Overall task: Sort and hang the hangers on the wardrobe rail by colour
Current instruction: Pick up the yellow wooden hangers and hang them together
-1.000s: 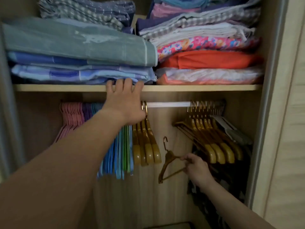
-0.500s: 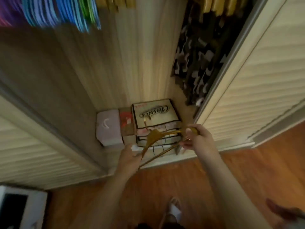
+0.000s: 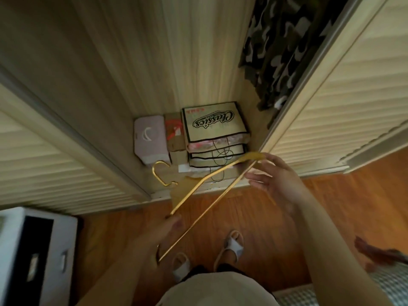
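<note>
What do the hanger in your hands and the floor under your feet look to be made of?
Hanger: golden-brown with a gold hook, apparently metal; the body looks like wood or wood-look plastic, though blur leaves that open. The left hand grips one end; the right hand is at the other, fingers loose. Floor: reddish-orange boards with visible grain, probably varnished wood or laminate.
</note>
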Demonstrator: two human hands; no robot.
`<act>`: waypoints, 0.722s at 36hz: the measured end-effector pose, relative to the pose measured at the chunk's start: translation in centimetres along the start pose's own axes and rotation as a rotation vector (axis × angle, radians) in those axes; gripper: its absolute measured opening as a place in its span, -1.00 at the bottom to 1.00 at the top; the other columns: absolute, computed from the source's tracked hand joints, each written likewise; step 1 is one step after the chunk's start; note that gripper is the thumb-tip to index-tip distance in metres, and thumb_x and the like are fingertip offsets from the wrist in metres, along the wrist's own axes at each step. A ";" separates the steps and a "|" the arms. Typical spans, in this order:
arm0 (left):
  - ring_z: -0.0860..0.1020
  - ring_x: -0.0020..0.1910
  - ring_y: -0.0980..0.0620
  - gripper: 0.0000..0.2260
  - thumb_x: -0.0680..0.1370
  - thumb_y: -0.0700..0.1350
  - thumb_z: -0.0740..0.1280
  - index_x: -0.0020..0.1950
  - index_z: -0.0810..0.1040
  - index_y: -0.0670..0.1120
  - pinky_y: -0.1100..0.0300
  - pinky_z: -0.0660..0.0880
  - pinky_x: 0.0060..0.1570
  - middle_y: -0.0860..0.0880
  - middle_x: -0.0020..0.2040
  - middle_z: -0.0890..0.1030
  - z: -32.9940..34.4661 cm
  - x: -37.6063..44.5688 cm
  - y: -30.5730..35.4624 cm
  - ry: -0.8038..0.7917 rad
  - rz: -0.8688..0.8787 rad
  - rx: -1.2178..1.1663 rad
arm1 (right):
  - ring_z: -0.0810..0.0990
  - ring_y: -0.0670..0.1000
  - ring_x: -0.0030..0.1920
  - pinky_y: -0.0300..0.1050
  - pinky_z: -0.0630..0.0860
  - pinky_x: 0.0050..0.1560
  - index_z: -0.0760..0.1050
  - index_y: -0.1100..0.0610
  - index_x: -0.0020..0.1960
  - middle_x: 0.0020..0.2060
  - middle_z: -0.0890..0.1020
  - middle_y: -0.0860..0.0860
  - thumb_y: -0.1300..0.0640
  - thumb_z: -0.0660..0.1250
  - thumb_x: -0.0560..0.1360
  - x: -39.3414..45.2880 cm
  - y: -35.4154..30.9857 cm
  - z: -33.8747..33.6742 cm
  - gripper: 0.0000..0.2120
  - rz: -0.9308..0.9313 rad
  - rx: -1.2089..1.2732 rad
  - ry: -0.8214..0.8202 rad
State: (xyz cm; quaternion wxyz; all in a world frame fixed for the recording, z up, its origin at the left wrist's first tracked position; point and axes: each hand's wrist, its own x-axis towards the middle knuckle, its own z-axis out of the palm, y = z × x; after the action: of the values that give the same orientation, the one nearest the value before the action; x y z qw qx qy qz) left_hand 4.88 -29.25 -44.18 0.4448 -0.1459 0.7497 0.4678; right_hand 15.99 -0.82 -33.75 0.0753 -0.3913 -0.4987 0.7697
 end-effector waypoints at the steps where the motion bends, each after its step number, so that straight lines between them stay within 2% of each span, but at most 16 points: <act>1: 0.70 -0.22 0.04 -0.87 0.64 -0.20 0.38 0.04 0.65 -0.25 0.10 0.60 -0.04 -0.14 -0.12 0.73 0.0 -0.2 0.0 -0.015 0.013 -0.027 | 0.72 0.19 -0.01 0.09 0.62 0.08 0.45 0.07 0.30 0.06 0.67 0.13 0.23 0.26 0.66 0.4 0.4 0.0 -0.76 0.002 -0.007 0.051; 3: 0.70 -0.18 -0.01 -0.87 0.63 -0.22 0.37 0.11 0.63 -0.26 0.09 0.60 -0.09 -0.18 -0.06 0.74 0.0 -0.2 0.5 -0.033 0.058 -0.064 | 0.72 0.19 0.03 0.06 0.60 0.06 0.39 0.02 0.38 0.13 0.64 0.07 0.21 0.27 0.65 0.7 1.1 0.0 -0.68 0.028 -0.077 0.104; 6: 0.69 0.10 -0.11 -0.82 0.65 -0.14 0.36 0.22 0.59 -0.16 -0.10 0.65 0.03 -0.17 0.13 0.72 0.8 -0.5 2.2 -0.074 0.117 -0.197 | 0.73 0.13 0.02 0.02 0.59 0.04 0.42 0.02 0.39 0.22 0.62 0.04 0.16 0.29 0.65 0.4 2.1 0.3 -0.68 0.081 -0.186 0.048; 8: 0.66 0.19 -0.12 -0.78 0.67 -0.09 0.32 0.28 0.57 -0.14 -0.03 0.64 -0.02 -0.14 0.19 0.69 1.8 -0.8 3.3 -0.101 0.143 -0.306 | 0.73 0.10 0.03 -0.02 0.61 0.05 0.49 0.03 0.32 0.22 0.62 0.06 0.15 0.31 0.64 -0.1 2.4 0.6 -0.74 0.108 -0.266 -0.012; 10: 0.66 0.14 -0.13 -0.76 0.70 -0.05 0.27 0.28 0.57 -0.15 -0.01 0.61 0.00 -0.12 0.17 0.70 2.8 -1.2 4.7 -0.099 0.126 -0.456 | 0.71 0.09 0.06 -0.02 0.61 0.09 0.52 0.05 0.28 0.20 0.64 0.07 0.15 0.31 0.64 -0.4 2.6 0.9 -0.78 0.127 -0.343 -0.057; 12: 0.62 0.02 -0.13 -0.77 0.71 -0.05 0.25 0.24 0.58 -0.15 0.00 0.58 0.01 -0.16 0.03 0.67 3.7 -1.4 5.8 -0.037 0.104 -0.602 | 0.68 0.08 0.10 0.00 0.60 0.16 0.54 0.03 0.24 0.18 0.66 0.06 0.14 0.29 0.64 -0.8 2.6 1.5 -0.81 0.131 -0.413 -0.110; 16: 0.52 -0.13 0.01 -0.82 0.72 -0.08 0.24 0.20 0.54 -0.14 0.07 0.55 0.06 -0.05 -0.12 0.53 4.8 -1.6 7.3 -0.024 0.051 -0.871 | 0.64 -0.01 0.15 -0.11 0.59 0.17 0.54 -0.03 0.24 0.20 0.63 -0.02 0.08 0.29 0.65 -1.8 2.3 3.0 -0.81 0.113 -0.527 -0.228; 17: 0.51 -0.13 0.03 -0.83 0.72 -0.08 0.22 0.21 0.53 -0.13 0.09 0.54 0.08 -0.04 -0.11 0.52 5.2 -1.5 7.5 -0.032 0.064 -0.878 | 0.62 -0.03 0.18 -0.10 0.58 0.19 0.53 -0.05 0.29 0.21 0.62 -0.05 0.04 0.29 0.65 -2.0 2.3 3.5 -0.77 0.098 -0.549 -0.264; 19: 0.56 0.08 0.01 -0.76 0.73 -0.07 0.19 0.34 0.48 -0.14 0.04 0.47 0.32 -0.07 0.07 0.58 6.5 -1.7 7.9 -0.037 0.117 -0.805 | 0.59 -0.09 0.19 -0.02 0.56 0.25 0.48 -0.13 0.36 0.19 0.60 -0.10 -0.08 0.30 0.63 -2.3 2.5 4.5 -0.69 0.037 -0.629 -0.321; 20: 0.57 0.20 -0.03 -0.71 0.73 -0.05 0.18 0.39 0.46 -0.15 -0.01 0.42 0.42 -0.11 0.18 0.59 7.1 -2.2 8.1 -0.038 0.148 -0.759 | 0.59 -0.12 0.14 -0.01 0.57 0.23 0.48 -0.18 0.33 0.14 0.62 -0.10 -0.12 0.31 0.61 -2.4 2.7 4.9 -0.71 -0.005 -0.678 -0.344; 21: 0.57 0.25 -0.05 -0.68 0.73 -0.02 0.18 0.41 0.46 -0.15 -0.03 0.42 0.44 -0.12 0.23 0.59 7.8 -2.4 8.3 -0.033 0.170 -0.715 | 0.58 -0.15 0.04 -0.03 0.56 0.15 0.50 -0.21 0.26 0.05 0.63 -0.07 -0.10 0.33 0.60 -2.5 2.8 5.4 -0.76 -0.045 -0.717 -0.362; 24: 0.59 0.14 -0.04 -0.69 0.72 0.05 0.19 0.34 0.51 -0.10 0.02 0.54 0.20 -0.06 0.05 0.59 8.7 -3.0 9.6 -0.005 0.198 -0.610 | 0.53 -0.21 -0.25 -0.24 0.44 -0.18 0.53 -0.12 0.19 -0.21 0.60 -0.12 0.03 0.36 0.59 -2.5 2.9 6.3 -0.81 -0.190 -0.836 -0.352; 26: 0.58 0.06 -0.01 -0.73 0.72 0.07 0.18 0.28 0.53 -0.06 0.02 0.52 0.22 -0.04 -0.03 0.57 8.6 -2.9 10.8 -0.017 0.262 -0.502 | 0.58 -0.19 -0.30 -0.25 0.46 -0.27 0.54 -0.05 0.18 -0.25 0.61 -0.10 0.06 0.36 0.58 -2.4 2.8 6.4 -0.82 -0.282 -0.896 -0.270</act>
State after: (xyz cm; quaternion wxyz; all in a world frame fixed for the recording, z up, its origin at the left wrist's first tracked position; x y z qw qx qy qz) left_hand 4.21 -17.07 -37.08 0.3368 -0.1493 0.6188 0.6938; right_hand 13.99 -7.96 -33.56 -0.0623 -0.2107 -0.8343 0.5056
